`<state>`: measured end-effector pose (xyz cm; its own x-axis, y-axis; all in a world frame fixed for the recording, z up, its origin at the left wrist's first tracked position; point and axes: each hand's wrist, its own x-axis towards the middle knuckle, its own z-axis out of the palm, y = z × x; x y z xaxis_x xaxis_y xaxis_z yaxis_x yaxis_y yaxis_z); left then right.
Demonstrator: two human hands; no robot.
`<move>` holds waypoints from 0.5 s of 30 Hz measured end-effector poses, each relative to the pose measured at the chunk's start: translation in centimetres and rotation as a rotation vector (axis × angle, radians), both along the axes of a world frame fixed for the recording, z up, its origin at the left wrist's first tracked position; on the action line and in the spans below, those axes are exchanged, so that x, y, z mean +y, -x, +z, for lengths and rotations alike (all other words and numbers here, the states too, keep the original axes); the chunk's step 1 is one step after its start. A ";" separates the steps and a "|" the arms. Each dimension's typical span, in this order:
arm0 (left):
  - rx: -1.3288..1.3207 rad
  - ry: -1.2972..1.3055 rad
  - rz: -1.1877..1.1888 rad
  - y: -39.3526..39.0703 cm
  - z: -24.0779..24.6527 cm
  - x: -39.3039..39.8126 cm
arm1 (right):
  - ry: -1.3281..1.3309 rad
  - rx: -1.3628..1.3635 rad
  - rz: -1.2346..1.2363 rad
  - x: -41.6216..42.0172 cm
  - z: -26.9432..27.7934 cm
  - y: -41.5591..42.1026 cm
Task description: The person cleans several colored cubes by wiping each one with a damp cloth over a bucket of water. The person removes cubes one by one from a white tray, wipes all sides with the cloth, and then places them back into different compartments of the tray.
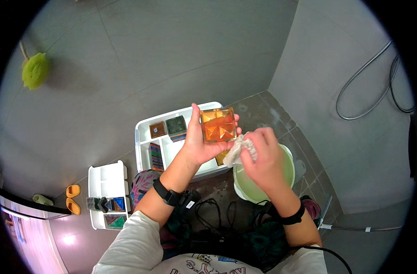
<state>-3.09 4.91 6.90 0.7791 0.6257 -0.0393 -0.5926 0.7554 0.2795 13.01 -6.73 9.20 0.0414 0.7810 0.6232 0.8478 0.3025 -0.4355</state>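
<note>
My left hand (pixel 198 145) holds a translucent orange square tile (pixel 218 125) with raised pyramid facets, over a white divided tray (pixel 174 149). A crumpled whitish cloth (pixel 241 150) is gripped in my right hand (pixel 265 159), close to the tile's lower right corner. In the tray's compartments lie a brown square tile (pixel 157 129), a dark green square tile (pixel 176 125) on top of others, and a row of coloured tiles (pixel 156 157) on edge. Partly hidden by the cloth, a yellow tile (pixel 220 158) rests at the tray's right side.
A pale green basin (pixel 287 171) stands under my right hand. A smaller white tray (pixel 107 174) with coloured pieces sits at the left, beside orange slippers (pixel 73 198). Cables (pixel 208 205) hang before me. A shower hose (pixel 345 82) loops at the right wall; a green bath sponge (pixel 36 71) hangs left.
</note>
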 end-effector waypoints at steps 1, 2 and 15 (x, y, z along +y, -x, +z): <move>0.036 -0.003 0.010 0.1 0.5 -0.1 | 0.000 0.043 -0.014 0.0 0.2 -0.5; 0.072 -0.005 0.019 0.3 1.1 -0.3 | -0.015 0.056 -0.026 0.2 0.3 -1.1; 1.868 -1.385 0.468 6.6 -2.7 10.9 | -0.058 0.019 -0.003 -0.9 0.7 -2.6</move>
